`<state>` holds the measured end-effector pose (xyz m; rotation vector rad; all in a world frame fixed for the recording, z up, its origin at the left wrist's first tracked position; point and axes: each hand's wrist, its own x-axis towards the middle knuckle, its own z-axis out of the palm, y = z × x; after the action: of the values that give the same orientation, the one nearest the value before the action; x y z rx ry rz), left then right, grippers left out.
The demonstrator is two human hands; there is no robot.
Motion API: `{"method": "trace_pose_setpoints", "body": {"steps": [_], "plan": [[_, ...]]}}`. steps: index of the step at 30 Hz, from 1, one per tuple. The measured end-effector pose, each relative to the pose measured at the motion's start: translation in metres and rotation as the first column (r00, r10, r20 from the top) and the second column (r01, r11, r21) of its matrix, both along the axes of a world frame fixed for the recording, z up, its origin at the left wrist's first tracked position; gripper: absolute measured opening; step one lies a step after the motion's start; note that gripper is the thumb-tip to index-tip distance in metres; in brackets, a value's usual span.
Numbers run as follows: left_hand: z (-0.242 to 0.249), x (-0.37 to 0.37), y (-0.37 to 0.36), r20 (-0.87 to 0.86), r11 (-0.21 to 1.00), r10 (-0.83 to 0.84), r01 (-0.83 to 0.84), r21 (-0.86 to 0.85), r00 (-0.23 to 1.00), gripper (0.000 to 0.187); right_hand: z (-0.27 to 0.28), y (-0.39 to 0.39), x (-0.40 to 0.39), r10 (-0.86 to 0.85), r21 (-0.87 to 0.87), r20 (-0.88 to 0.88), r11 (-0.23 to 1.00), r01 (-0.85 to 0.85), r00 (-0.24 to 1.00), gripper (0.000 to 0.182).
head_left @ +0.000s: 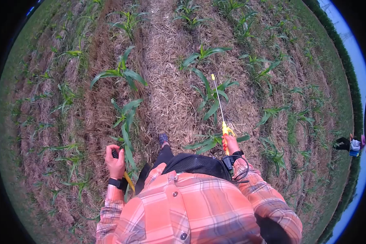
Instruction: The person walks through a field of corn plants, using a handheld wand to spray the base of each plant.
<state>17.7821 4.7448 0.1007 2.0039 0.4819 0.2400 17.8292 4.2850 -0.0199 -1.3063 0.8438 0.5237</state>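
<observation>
My right hand [230, 144] is closed round the yellow handle of a spray wand [224, 129]. Its thin metal rod points up and slightly left to a yellow nozzle [213, 77], beside a leafy green plant [210, 96]. At the left, my left hand [116, 163] is wrapped round a black grip [115, 153] on a yellow lever [129, 181], close to another green plant [127, 122]. Both wrists have black bands.
Rows of young green plants [120, 72] run away through straw-covered soil [166, 81]. A shoe [163, 138] shows below the straw strip. Another person [355, 144] is at the far right, near a dark tree line.
</observation>
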Motion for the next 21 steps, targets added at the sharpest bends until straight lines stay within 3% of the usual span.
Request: {"method": "trace_pose_setpoints", "body": {"steps": [3,5,7,13,18,21], "plan": [[0.004,0.023,0.022,-0.050,0.992,0.052,-0.058,-0.115,0.997,0.014,0.009,0.034,0.035,0.127,-0.063,-0.054,0.989,-0.130,0.990,0.022],[0.002,0.041,0.036,-0.030,0.996,0.046,-0.048,-0.080,0.999,0.013,0.013,0.060,0.056,0.136,-0.076,-0.078,0.987,-0.142,0.988,0.021],[-0.001,0.058,0.045,-0.010,0.998,0.036,-0.036,-0.050,0.999,0.013,0.015,0.084,0.077,0.286,-0.112,-0.071,0.950,-0.293,0.956,0.019],[0.005,0.098,0.062,-0.025,0.982,0.049,-0.052,-0.180,0.998,0.012,0.033,0.140,0.122,0.561,-0.101,-0.044,0.821,-0.562,0.827,0.022],[-0.001,0.118,0.074,0.008,0.994,0.056,-0.055,-0.094,0.998,0.012,0.032,0.157,0.153,0.693,-0.055,-0.018,0.719,-0.693,0.721,0.023],[0.008,0.132,0.074,-0.042,0.980,0.133,-0.138,-0.143,0.990,0.012,0.020,0.165,0.174,0.680,0.012,0.006,0.733,-0.680,0.733,0.024]]}}
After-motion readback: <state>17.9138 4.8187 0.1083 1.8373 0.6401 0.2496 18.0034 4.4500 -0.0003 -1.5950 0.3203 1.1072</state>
